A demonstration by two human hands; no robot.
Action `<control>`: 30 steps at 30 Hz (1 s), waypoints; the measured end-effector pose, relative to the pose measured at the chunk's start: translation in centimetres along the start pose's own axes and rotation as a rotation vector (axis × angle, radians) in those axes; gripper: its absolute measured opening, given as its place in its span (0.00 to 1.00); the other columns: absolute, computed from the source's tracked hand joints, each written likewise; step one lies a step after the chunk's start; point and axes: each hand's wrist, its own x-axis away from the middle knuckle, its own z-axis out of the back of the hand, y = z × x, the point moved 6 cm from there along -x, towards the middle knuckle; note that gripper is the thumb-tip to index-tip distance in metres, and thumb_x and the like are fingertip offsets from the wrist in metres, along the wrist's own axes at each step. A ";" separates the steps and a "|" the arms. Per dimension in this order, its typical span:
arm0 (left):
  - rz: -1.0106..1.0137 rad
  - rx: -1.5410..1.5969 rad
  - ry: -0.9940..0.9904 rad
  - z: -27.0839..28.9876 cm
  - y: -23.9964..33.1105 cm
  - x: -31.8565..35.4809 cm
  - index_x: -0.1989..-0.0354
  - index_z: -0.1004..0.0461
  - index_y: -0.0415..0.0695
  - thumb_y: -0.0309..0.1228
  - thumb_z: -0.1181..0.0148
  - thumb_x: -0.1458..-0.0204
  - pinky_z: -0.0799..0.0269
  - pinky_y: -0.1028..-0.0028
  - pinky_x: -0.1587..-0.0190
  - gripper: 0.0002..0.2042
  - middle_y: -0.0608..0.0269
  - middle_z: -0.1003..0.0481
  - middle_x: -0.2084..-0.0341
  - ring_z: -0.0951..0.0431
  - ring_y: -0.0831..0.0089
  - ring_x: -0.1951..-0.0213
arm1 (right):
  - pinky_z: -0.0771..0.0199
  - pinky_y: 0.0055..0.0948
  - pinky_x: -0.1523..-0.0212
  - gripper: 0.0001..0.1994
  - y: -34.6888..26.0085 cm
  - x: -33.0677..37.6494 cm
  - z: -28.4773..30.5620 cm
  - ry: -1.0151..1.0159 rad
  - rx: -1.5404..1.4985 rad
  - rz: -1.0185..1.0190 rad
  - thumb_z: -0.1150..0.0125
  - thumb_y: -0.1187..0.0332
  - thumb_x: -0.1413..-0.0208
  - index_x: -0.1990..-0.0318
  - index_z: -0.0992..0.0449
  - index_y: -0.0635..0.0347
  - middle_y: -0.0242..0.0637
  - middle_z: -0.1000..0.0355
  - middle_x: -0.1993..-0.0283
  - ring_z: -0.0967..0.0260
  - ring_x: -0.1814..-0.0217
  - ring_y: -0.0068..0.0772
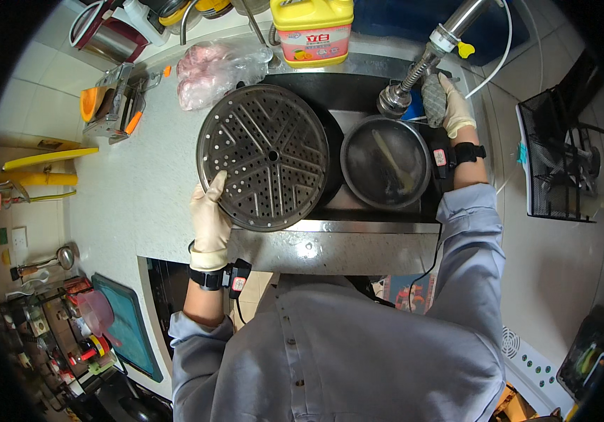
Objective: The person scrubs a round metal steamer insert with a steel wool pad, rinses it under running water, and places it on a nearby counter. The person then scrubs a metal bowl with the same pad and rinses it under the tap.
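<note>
1. Across the upper middle of the view, a pale speckled worktop (140,190) is seen, with a dark sink (358,91) sunk into it and a steel front edge below.
2. Over the sink's left side, a round perforated steel steamer tray (263,156) is held tilted, its lower rim resting on the sink edge.
3. Just right of the tray, a dark round pan (385,171) is seen in the sink, with a pale utensil (393,165) lying in it.
4. Behind the sink, a yellow detergent jug (314,28) is stood; left of it, a clear bag of pink pieces (210,70) is laid.
5. The left hand (210,214), gloved, is closed on the tray's lower-left rim, fingers curled over the edge.
6. The right hand (454,105), gloved, is wrapped around a grey-green scrubber (434,98) beside the faucet head (393,102), above the pan.
</note>
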 end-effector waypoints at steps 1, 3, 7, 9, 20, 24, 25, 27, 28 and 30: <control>0.003 0.015 0.003 0.0 -0.1 0.0 0.56 0.28 0.38 0.26 0.43 0.45 0.21 0.74 0.61 0.10 0.57 0.22 0.63 0.20 0.71 0.64 | 0.23 0.30 0.61 0.17 0.4 0.8 0.1 -0.013 -0.034 0.051 0.40 0.63 0.43 0.52 0.27 0.67 0.42 0.24 0.59 0.25 0.64 0.35; -0.030 0.012 0.011 0.1 0.0 0.0 0.56 0.28 0.38 0.26 0.43 0.45 0.21 0.74 0.61 0.10 0.57 0.22 0.63 0.20 0.71 0.64 | 0.24 0.31 0.60 0.15 2.9 3.0 0.0 -0.009 -0.134 -0.017 0.44 0.63 0.41 0.53 0.26 0.66 0.41 0.24 0.60 0.25 0.64 0.35; -0.015 0.007 0.005 0.4 -0.4 0.1 0.55 0.29 0.38 0.28 0.42 0.45 0.22 0.72 0.58 0.11 0.57 0.23 0.60 0.20 0.71 0.62 | 0.28 0.31 0.52 0.18 12.1 11.0 -0.7 -0.127 0.090 -0.349 0.44 0.59 0.40 0.52 0.26 0.64 0.40 0.25 0.53 0.27 0.54 0.34; 0.015 0.009 0.000 0.6 -0.6 0.0 0.54 0.30 0.37 0.27 0.43 0.45 0.22 0.72 0.56 0.12 0.56 0.23 0.59 0.21 0.70 0.61 | 0.28 0.33 0.51 0.21 16.5 14.5 -1.5 -0.186 0.122 -0.592 0.41 0.58 0.42 0.48 0.28 0.66 0.41 0.27 0.52 0.28 0.52 0.35; 0.007 -0.028 0.042 1.2 -0.9 0.4 0.48 0.34 0.37 0.29 0.43 0.45 0.19 0.68 0.57 0.18 0.52 0.24 0.57 0.20 0.65 0.59 | 0.40 0.29 0.38 0.27 18.2 19.2 -2.7 -0.989 1.074 -0.734 0.47 0.52 0.41 0.37 0.35 0.53 0.41 0.35 0.39 0.39 0.38 0.35; -0.024 0.010 0.061 1.4 -0.8 0.8 0.48 0.33 0.35 0.31 0.42 0.46 0.19 0.68 0.55 0.19 0.52 0.24 0.57 0.20 0.66 0.60 | 0.43 0.33 0.36 0.34 19.1 20.8 -4.6 -1.146 1.136 -0.741 0.48 0.42 0.44 0.36 0.37 0.54 0.46 0.38 0.36 0.42 0.33 0.40; -0.025 0.008 0.066 1.5 -0.8 0.9 0.49 0.33 0.34 0.31 0.42 0.46 0.19 0.68 0.55 0.19 0.52 0.24 0.57 0.20 0.66 0.60 | 0.44 0.33 0.35 0.36 19.3 20.9 -4.9 -1.170 1.245 -0.711 0.49 0.39 0.45 0.36 0.37 0.55 0.47 0.38 0.36 0.43 0.33 0.42; -0.012 0.016 0.066 1.5 -0.9 0.9 0.50 0.32 0.33 0.30 0.42 0.46 0.20 0.69 0.55 0.18 0.53 0.24 0.57 0.19 0.67 0.61 | 0.47 0.35 0.33 0.41 19.4 20.9 -5.2 -1.179 1.470 -0.645 0.55 0.33 0.47 0.36 0.37 0.57 0.52 0.41 0.34 0.46 0.31 0.49; -0.005 0.027 0.060 1.4 -1.0 0.9 0.51 0.31 0.32 0.30 0.42 0.46 0.20 0.70 0.55 0.17 0.53 0.24 0.58 0.19 0.67 0.62 | 0.47 0.35 0.33 0.41 19.5 20.9 -5.6 -1.195 1.481 -0.634 0.55 0.33 0.47 0.36 0.38 0.58 0.52 0.42 0.34 0.46 0.31 0.49; -0.006 0.042 0.066 1.3 -0.9 0.9 0.52 0.30 0.32 0.28 0.42 0.46 0.20 0.72 0.57 0.15 0.54 0.24 0.58 0.20 0.69 0.63 | 0.47 0.35 0.33 0.41 19.6 20.8 -5.9 -1.191 1.545 -0.588 0.55 0.34 0.46 0.36 0.39 0.59 0.53 0.43 0.33 0.47 0.30 0.50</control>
